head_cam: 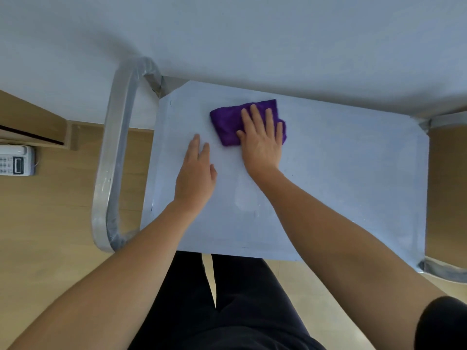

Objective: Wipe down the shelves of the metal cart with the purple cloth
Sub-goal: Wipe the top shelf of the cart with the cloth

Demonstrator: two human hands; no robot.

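Right hand [261, 145] atop folded purple cloth [227, 125]

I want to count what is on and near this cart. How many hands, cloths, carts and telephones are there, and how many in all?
Hands: 2 (left hand, right hand)
Purple cloth: 1
Metal cart: 1
Telephone: 1
Total: 5

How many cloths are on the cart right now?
1: the purple cloth, folded, near the far edge of the top shelf, under the flat fingers of the right hand. The left hand rests beside it, holding nothing. Lower shelves are hidden.
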